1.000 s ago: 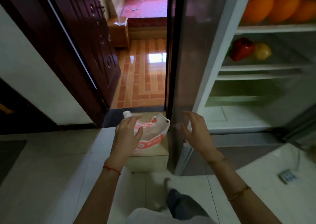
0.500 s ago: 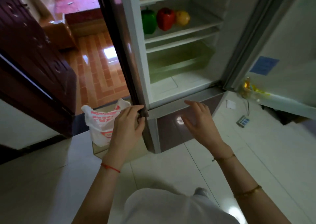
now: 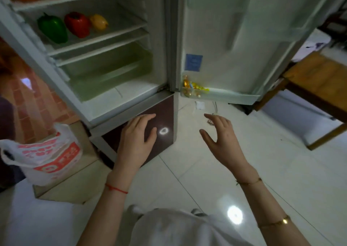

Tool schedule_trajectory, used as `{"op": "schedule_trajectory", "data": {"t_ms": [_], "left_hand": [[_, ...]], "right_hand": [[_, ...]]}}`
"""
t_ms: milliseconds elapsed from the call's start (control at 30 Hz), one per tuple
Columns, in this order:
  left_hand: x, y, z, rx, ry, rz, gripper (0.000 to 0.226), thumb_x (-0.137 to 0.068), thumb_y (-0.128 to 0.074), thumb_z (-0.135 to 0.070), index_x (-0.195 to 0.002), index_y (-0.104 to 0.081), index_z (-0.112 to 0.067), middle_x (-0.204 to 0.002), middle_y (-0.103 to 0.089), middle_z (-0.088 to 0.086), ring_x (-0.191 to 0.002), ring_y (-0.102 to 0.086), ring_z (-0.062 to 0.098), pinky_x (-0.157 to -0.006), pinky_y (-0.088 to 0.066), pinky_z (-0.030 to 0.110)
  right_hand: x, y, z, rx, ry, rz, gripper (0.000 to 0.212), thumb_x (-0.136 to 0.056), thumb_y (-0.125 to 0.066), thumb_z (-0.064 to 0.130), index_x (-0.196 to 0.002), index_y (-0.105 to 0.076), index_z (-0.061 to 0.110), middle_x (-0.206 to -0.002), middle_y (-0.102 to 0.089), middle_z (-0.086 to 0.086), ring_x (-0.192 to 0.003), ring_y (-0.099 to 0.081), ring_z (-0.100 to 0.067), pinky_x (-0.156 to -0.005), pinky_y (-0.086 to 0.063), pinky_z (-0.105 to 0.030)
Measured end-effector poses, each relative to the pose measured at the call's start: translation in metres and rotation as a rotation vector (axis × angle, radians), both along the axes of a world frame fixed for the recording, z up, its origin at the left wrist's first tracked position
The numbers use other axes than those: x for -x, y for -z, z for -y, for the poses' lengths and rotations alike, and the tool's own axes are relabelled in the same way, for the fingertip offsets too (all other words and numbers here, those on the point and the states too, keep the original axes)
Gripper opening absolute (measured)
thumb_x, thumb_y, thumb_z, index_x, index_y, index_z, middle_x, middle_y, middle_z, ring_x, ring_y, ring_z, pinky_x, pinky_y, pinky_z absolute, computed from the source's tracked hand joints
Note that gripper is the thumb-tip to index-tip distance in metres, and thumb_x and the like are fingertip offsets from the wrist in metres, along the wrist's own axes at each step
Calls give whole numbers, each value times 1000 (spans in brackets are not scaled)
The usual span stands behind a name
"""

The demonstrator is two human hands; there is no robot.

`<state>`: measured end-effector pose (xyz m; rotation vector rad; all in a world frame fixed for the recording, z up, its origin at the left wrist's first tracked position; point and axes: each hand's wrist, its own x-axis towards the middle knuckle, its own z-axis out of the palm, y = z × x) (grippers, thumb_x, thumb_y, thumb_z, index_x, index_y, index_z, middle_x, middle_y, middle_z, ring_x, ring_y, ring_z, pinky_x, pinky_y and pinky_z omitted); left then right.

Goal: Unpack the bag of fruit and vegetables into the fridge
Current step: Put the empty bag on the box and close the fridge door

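Your left hand (image 3: 137,140) and right hand (image 3: 221,138) hover released, holding nothing (fridge (image 3: 112,62) open, ready), bag (image 3: 45,157) waiting beside it.

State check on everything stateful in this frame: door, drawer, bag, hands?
fridge door: open, swung right
lower drawer: closed
plastic bag: upright on a box, mouth open
left hand: open, holds nothing
right hand: open, holds nothing
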<state>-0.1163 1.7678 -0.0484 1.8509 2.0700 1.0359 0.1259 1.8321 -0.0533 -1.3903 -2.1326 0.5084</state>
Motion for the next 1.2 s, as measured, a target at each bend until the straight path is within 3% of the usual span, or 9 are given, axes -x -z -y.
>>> {"op": "schedule_trajectory", "data": {"t_ms": [100,267,367,600,733,900,1033,1200], "left_hand": [[-42,0,-15,0,45,0,37,-92,-58,-21,-128,-57,-16,-128,-60,-1,-120,-53,17,-103,-43,34],[-94,-8,-43,-15,108,-9,36,-91,-59,-17,-127,-58,-15,-127,-60,0,-120,-52,17,-103,-41,31],[-119,-17,-65,-35,132,-9,37,-90,-61,-16,-128,-58,-15,-126,-60,0,-119,-51,16,-101,-38,25],[-165,-34,-127,-122,215,-14,39,-91,-60,-12,-129,-56,-13,-128,-58,1,-122,-49,17,-107,-39,32],[-189,-42,-174,-190,236,-38,42,-90,-60,-13,-131,-54,-11,-129,-56,4,-121,-49,20,-106,-39,36],[-220,-63,-232,-262,263,-90,54,-89,-58,-14,-141,-45,-11,-142,-47,5,-129,-41,20,-109,-20,13],[-242,-78,-278,-356,277,-150,55,-89,-57,-17,-142,-43,-8,-144,-45,7,-132,-38,25,-112,-31,35],[-262,-88,-321,-395,250,-250,60,-89,-57,-21,-145,-39,-11,-149,-40,6,-143,-27,26,-115,-24,50]], "right_hand": [[-44,0,-7,0,33,15,47,-94,-58,33,-137,-49,14,-131,-56,-2,-126,-44,-21,-109,-38,-37],[-102,-1,-24,-14,111,1,46,-95,-59,30,-136,-49,12,-130,-56,-2,-124,-43,-17,-102,-25,-14],[-127,-3,-42,-45,167,-20,45,-95,-59,29,-136,-49,13,-132,-55,-1,-126,-43,-18,-102,-21,-10],[-173,-6,-96,-77,262,-43,45,-97,-56,33,-137,-48,14,-134,-53,-1,-128,-44,-18,-107,-31,-24],[-194,-10,-134,-97,296,-62,47,-97,-56,32,-140,-45,14,-136,-51,-2,-127,-43,-16,-105,-30,-21],[-218,-19,-196,-132,341,-85,50,-98,-55,32,-142,-42,12,-138,-50,-6,-129,-42,-21,-107,-33,-29],[-237,-26,-248,-150,362,-99,51,-98,-54,32,-142,-41,9,-140,-49,-9,-132,-41,-23,-111,-34,-36],[-253,-35,-299,-136,358,-171,47,-101,-49,26,-143,-39,10,-143,-47,-8,-133,-39,-20,-106,-27,-23]]}}
